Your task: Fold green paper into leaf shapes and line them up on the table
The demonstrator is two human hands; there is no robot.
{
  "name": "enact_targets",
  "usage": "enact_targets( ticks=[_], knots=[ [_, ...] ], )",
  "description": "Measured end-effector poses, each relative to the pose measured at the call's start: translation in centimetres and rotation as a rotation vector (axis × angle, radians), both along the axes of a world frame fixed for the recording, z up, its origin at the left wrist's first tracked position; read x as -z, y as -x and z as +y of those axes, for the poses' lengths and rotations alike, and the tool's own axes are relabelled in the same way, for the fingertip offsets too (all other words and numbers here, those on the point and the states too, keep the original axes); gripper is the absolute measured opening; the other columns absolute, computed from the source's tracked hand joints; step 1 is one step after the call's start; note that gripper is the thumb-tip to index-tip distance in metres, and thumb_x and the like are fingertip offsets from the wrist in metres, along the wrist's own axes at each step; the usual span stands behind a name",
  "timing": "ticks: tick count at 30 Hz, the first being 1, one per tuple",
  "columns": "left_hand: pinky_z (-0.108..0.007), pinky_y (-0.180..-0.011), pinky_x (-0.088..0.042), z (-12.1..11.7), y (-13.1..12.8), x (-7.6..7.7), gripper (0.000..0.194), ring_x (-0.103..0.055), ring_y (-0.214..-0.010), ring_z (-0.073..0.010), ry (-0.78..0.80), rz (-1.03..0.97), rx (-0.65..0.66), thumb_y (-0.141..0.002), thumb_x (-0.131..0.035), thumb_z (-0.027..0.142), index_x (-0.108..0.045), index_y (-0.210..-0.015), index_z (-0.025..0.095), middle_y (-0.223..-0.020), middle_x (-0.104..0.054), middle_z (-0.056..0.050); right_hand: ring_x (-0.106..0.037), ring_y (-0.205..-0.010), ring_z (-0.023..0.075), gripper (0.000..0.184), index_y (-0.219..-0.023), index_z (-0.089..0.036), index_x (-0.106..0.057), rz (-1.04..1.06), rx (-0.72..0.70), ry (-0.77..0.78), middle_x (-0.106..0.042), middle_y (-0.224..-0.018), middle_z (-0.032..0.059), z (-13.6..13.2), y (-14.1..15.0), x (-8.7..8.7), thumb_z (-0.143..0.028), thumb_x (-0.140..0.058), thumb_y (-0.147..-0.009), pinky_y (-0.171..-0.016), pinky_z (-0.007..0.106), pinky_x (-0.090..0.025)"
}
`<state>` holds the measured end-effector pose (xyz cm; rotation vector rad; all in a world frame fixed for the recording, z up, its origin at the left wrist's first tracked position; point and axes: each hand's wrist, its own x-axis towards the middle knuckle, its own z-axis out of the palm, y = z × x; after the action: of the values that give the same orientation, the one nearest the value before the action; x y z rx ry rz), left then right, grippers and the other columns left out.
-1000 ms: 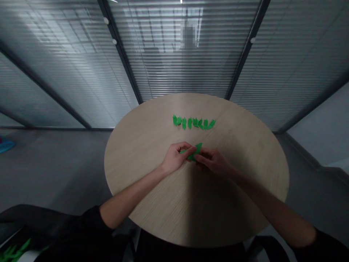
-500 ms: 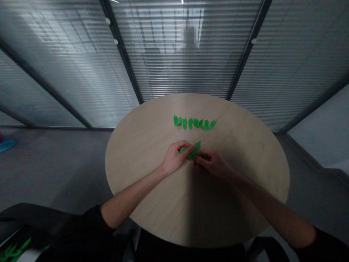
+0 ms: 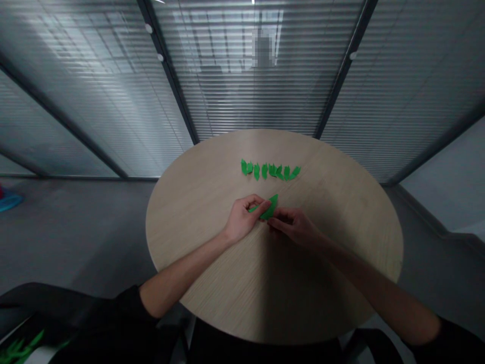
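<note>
In the head view, we held a leaf (image 3: pixel 272 207) over mid-table, pinched in our left hand (image 3: pixel 242 218) at its eight o'clock. Our right hand (image 3: pixel 296 226) was narrow at its four; we couldn't tell whether it gripped. Toward twelve on the table (image 3: pixel 197 202) lay a row of leaves (image 3: pixel 264 171).

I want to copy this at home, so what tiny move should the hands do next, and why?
Maybe let the left hand hold the green piece steady and pinch its nearest edge with the right hand. The left hand has it pinched with its pointed end sticking out, and the right hand is close beside it, though I can't tell whether it touches.
</note>
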<state>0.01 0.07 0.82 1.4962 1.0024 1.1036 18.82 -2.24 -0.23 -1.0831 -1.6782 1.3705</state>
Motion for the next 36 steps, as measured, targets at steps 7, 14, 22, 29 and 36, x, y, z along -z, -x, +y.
enact_targets(
  ticks=[7, 14, 22, 29, 36],
  knots=[
    [-0.023, -0.055, -0.048, -0.04, -0.01, -0.02, 0.041, -0.058, -0.056, -0.0114, 0.006, -0.012, 0.017, -0.085, -0.076, 0.055, -0.069, -0.076, 0.015, -0.064, -0.067, -0.002, -0.060, -0.059, 0.0134, 0.047, -0.081, -0.019, -0.071, -0.011, -0.030, -0.025, -0.070, -0.073, 0.0035, 0.01, -0.17, -0.33, -0.065, -0.066, -0.090, -0.057, 0.026, -0.047],
    [-0.023, -0.055, -0.048, -0.10, -0.16, 0.11, 0.041, -0.059, -0.057, -0.0114, -0.004, -0.020, 0.042, -0.086, -0.075, 0.054, -0.069, -0.075, 0.015, -0.065, -0.068, -0.002, -0.059, -0.058, 0.0130, 0.049, -0.076, -0.019, -0.066, 0.023, 0.019, -0.040, -0.067, -0.070, 0.0022, 0.21, -0.19, 0.01, -0.067, -0.067, -0.088, -0.058, 0.027, -0.047],
    [-0.023, -0.055, -0.047, -0.22, -0.08, 0.08, 0.041, -0.057, -0.057, -0.0112, -0.013, 0.001, 0.059, -0.087, -0.074, 0.054, -0.067, -0.075, 0.015, -0.064, -0.065, -0.001, -0.061, -0.058, 0.0128, 0.050, -0.078, -0.019, -0.063, 0.054, 0.061, -0.044, -0.066, -0.070, 0.0015, 0.41, -0.37, -0.29, -0.068, -0.065, -0.090, -0.055, 0.026, -0.047],
    [-0.023, -0.056, -0.049, -0.42, -0.29, 0.29, 0.045, -0.059, -0.059, -0.0113, 0.053, -0.009, 0.143, -0.086, -0.074, 0.057, -0.068, -0.078, 0.013, -0.067, -0.067, -0.003, -0.060, -0.054, 0.0129, 0.047, -0.078, -0.020, -0.060, 0.153, 0.170, -0.045, -0.063, -0.063, -0.0010, 0.83, -0.67, -0.33, -0.065, -0.069, -0.088, -0.053, 0.027, -0.050],
    [-0.023, -0.056, -0.050, -0.32, -0.22, 0.34, 0.043, -0.060, -0.058, -0.0111, 0.059, 0.009, 0.153, -0.087, -0.074, 0.055, -0.067, -0.079, 0.013, -0.067, -0.067, -0.003, -0.060, -0.053, 0.0118, 0.046, -0.076, -0.019, -0.059, 0.172, 0.179, -0.028, -0.062, -0.062, -0.0014, 0.92, -0.56, -0.10, -0.063, -0.070, -0.087, -0.052, 0.026, -0.050]
  ],
)
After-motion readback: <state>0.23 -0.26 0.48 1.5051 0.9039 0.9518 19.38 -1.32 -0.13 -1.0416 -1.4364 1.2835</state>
